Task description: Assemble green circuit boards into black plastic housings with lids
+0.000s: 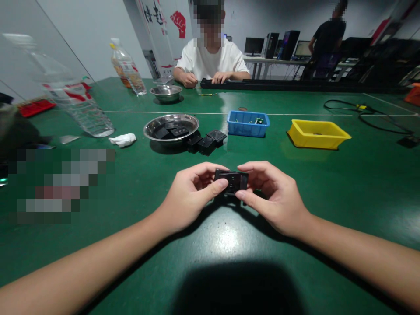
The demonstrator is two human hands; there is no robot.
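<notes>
Past your forearms [108, 249], your left hand [188, 190] and right hand [277, 192] pinch a black case [234, 180] between thumbs and fingertips; probably light, stiff, slick: hold its ends.

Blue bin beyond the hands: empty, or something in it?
Something in it: small green parts show inside the blue bin; how many, I cannot tell.

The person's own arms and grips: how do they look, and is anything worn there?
The left forearm and right forearm are bare, with no sleeve in view. The left grip and right grip are human hands without gloves. No watch, bracelet, cable or marking is visible on either side; no ring shows, though parts are hidden.
</notes>
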